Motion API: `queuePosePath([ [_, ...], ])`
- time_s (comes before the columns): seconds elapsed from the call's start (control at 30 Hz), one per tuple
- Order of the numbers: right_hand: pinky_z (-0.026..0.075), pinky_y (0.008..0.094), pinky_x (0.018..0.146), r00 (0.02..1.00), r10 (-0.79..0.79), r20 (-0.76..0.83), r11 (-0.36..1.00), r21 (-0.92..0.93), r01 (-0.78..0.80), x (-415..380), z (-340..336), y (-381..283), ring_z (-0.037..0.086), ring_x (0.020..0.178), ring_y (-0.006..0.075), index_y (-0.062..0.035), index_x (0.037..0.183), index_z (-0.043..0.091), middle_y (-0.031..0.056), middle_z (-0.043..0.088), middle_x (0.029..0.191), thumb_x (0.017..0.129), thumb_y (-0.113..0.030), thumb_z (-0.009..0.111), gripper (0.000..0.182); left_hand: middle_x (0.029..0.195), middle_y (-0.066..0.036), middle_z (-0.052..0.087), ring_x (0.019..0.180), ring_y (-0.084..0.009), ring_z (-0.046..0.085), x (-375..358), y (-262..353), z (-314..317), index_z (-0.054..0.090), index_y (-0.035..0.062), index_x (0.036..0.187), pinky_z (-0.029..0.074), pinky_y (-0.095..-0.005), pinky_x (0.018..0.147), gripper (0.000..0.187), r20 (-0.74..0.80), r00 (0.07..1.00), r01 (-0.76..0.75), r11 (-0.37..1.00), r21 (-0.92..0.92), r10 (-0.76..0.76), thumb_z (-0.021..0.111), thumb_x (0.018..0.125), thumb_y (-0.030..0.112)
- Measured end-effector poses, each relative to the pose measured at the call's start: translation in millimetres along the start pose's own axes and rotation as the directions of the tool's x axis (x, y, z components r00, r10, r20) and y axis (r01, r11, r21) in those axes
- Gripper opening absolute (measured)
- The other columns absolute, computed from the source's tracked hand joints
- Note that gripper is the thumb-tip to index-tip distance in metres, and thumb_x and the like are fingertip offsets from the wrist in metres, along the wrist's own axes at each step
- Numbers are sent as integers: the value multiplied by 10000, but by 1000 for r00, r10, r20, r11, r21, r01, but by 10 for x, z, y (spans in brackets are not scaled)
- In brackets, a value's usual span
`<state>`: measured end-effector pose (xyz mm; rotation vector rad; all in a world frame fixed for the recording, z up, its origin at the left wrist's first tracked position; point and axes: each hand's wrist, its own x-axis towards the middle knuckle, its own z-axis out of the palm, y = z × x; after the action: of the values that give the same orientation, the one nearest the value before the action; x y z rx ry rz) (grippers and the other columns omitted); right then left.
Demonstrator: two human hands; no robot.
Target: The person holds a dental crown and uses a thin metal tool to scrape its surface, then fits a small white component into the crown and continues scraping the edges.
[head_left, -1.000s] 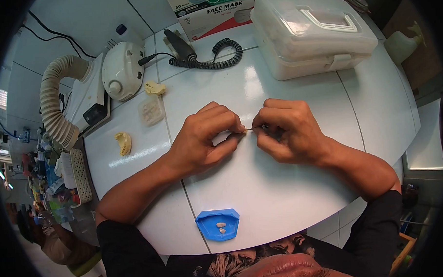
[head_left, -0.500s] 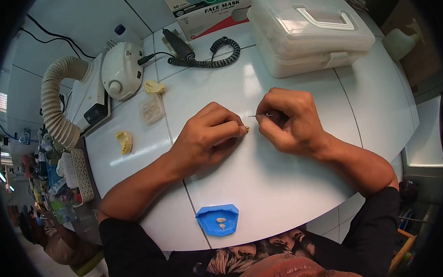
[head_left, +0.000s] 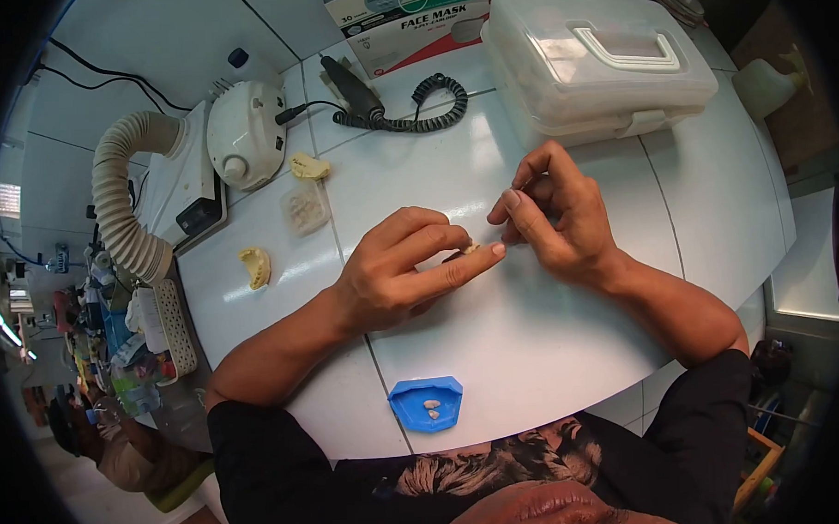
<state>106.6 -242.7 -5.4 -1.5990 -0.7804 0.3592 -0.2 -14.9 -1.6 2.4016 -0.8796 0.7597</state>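
My left hand (head_left: pixel 406 261) is over the middle of the table, its thumb side hidden. It holds a small yellowish piece (head_left: pixel 473 247), of which only a bit shows behind the outstretched index finger. A narrow dark sliver lies beside the piece, too small to name. To the right, my right hand (head_left: pixel 556 211) is raised with bent fingers, its thumb and fingertips close together near the left index fingertip. Whatever those fingers hold is hidden. Nearer my body sits a blue tray (head_left: pixel 408 417) with two small pale tooth-shaped pieces (head_left: pixel 432 409) in it.
Yellow dental casts (head_left: pixel 255 267) and a clear box (head_left: pixel 304 209) lie at left. Behind them stand a white control unit (head_left: pixel 247 134), a ribbed hose (head_left: pixel 112 190) and a corded handpiece (head_left: pixel 353 89). A mask box (head_left: pixel 421 36) and translucent case (head_left: pixel 598 71) line the back. Another person (head_left: pixel 130 448) sits far left.
My left index finger has stretched out toward the right hand. The right fingers have loosened and lifted, and the thin metal tool seen in them earlier no longer shows. The view has shifted slightly.
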Motion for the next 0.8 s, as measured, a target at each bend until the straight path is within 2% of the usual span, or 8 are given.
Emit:
queuePosePath([
  [0.03, 587, 289, 612, 1000, -6, 0, 1000, 5, 6, 17, -5, 24, 753, 690, 159, 11, 1126, 494, 158, 780, 835, 1079, -48, 612, 140, 973, 8, 693, 857, -157, 633, 1, 9, -25, 845, 246, 1305, 554, -292, 737, 536, 26, 998, -53, 994, 98, 51, 859, 801, 63],
  [0.23, 610, 304, 652, 1000, 6, 30, 1000, -14, -5, 34, -30, 29, 771, 739, 170, 17, 1131, 487, 174, 798, 897, 1085, -41, 596, 132, 971, 49, 619, 869, -120, 616, -37, 40, 18, 819, 331, 1353, 557, -264, 757, 611, 70, 994, -99, 966, 238, 84, 807, 810, 52],
  [0.53, 634, 326, 705, 998, 37, 48, 999, 0, -37, 30, -35, 2, 796, 824, 205, 26, 1113, 503, 196, 797, 978, 1073, -29, 619, 134, 984, 14, 627, 857, -144, 626, -86, -3, 51, 788, 316, 1409, 590, -297, 743, 650, 66, 992, -119, 964, 237, 106, 802, 809, 67],
  [0.57, 636, 328, 711, 998, 48, 48, 999, 11, -49, 32, -40, -7, 803, 853, 216, 26, 1098, 514, 208, 795, 1015, 1065, -23, 630, 131, 988, 6, 631, 858, -145, 627, -75, 2, 30, 792, 283, 1400, 585, -297, 747, 627, 63, 995, -83, 985, 154, 74, 797, 821, 43],
  [0.63, 664, 342, 764, 976, -217, 7, 965, -152, 216, 75, -41, 78, 812, 951, 260, 29, 1050, 538, 235, 763, 1154, 1016, 15, 673, 140, 996, -11, 639, 862, -147, 630, -37, 13, -34, 799, 216, 1383, 574, -296, 755, 580, 63, 998, -9, 1000, -12, 9, 786, 847, -4],
  [0.67, 678, 349, 791, 938, -347, 5, 912, -233, 338, 100, -45, 102, 816, 1000, 281, 31, 1026, 550, 249, 748, 1224, 991, 34, 694, 148, 994, -21, 641, 862, -143, 630, -53, 15, -46, 794, 172, 1370, 566, -295, 761, 545, 91, 986, 155, 961, -231, -137, 752, 861, -19],
  [0.77, 693, 386, 912, 876, -480, 44, 825, -317, 468, 138, -66, -13, 797, 1113, 338, 37, 985, 569, 259, 682, 1356, 921, 122, 698, 167, 961, -56, 646, 857, -113, 621, -75, 71, -60, 751, -3, 1297, 511, -280, 763, 437, 263, 849, 491, 500, -713, -458, 583, 894, -29],
  [0.8, 693, 399, 952, 868, -494, 60, 815, -316, 486, 138, -64, -34, 789, 1146, 353, 41, 978, 573, 261, 668, 1384, 904, 150, 692, 179, 957, -54, 642, 850, -105, 613, -66, 66, -83, 736, -7, 1312, 501, -277, 754, 438, 297, 844, 508, 487, -711, -447, 587, 900, -27],
])
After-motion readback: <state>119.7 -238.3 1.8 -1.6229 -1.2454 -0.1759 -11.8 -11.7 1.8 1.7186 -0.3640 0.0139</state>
